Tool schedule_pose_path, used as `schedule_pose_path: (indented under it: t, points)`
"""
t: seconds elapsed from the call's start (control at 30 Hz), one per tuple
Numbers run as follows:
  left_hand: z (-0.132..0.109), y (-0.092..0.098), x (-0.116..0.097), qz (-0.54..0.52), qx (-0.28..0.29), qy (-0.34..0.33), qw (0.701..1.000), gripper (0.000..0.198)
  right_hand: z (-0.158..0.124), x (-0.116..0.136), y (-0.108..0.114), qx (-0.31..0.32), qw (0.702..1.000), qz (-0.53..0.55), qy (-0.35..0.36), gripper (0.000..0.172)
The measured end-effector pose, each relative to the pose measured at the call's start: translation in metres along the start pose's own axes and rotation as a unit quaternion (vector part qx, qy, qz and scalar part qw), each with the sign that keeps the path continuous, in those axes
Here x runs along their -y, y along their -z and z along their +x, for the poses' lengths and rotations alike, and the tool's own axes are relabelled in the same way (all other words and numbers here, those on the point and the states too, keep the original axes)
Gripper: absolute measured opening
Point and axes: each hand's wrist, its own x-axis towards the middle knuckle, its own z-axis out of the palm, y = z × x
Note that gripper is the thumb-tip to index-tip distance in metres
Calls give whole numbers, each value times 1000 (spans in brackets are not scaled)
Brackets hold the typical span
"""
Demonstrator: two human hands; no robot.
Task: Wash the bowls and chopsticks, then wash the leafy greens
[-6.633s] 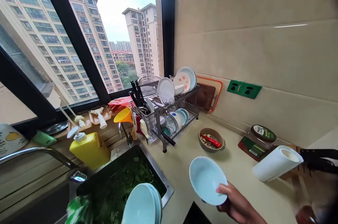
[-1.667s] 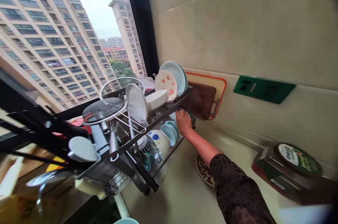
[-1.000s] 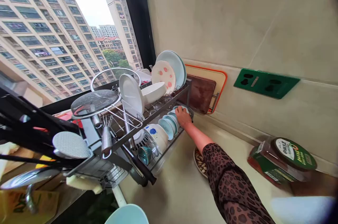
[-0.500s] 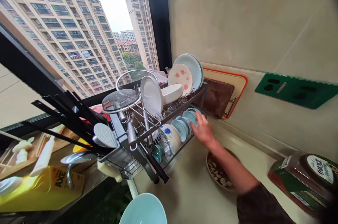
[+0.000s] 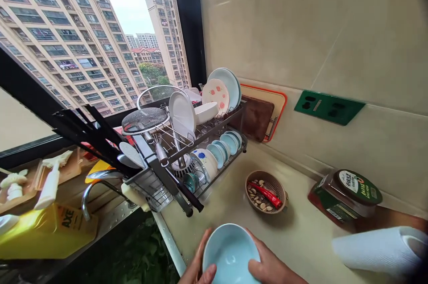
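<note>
Low in front of me I hold a pale blue bowl (image 5: 231, 255), its open top facing me. My left hand (image 5: 198, 262) grips it from the left, with the thumb over the near rim. On the opposite side my right hand (image 5: 267, 261) is closed on the rim, thumb at the edge. Beyond the hands stands a two-tier dish rack (image 5: 214, 134). Several small blue bowls (image 5: 220, 152) lean in its lower tier, beside a white bowl with a blue flower (image 5: 204, 162).
A basket (image 5: 284, 197) with garlic cloves and a red chili packet sits right of the bowl. Farther right are a large jar (image 5: 344, 197) and a paper towel roll (image 5: 377, 248). At left are a yellow AXE bottle (image 5: 50, 232), a faucet (image 5: 87, 195) and the sink with greens (image 5: 133, 253).
My right hand has left the small bowls in the rack and come back to the blue bowl, now held in both hands. The bowl has shifted right, and the view has turned right.
</note>
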Motion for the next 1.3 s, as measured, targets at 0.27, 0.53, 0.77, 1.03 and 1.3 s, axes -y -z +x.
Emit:
schedule_pose_path:
  t: [0.27, 0.53, 0.77, 1.03, 1.3]
  points:
    - [55, -9, -117, 405, -36, -379, 832, 33, -42, -58, 16, -228, 806, -543, 54, 73]
    - [203, -31, -187, 661, -102, -357, 652, 30, -41, -53, 87, -293, 866, -384, 129, 82]
    - [276, -26, -193, 726, -10, -279, 628, 37, 26, -2, 126, -409, 859, -288, 111, 63]
    - [271, -18, -194, 736, -3, -262, 624, 36, 134, 78, 144, -461, 796, -384, 77, 54]
    - [263, -11, -195, 727, -23, -238, 643, 41, 188, 108, 117, -415, 738, -531, 26, 57]
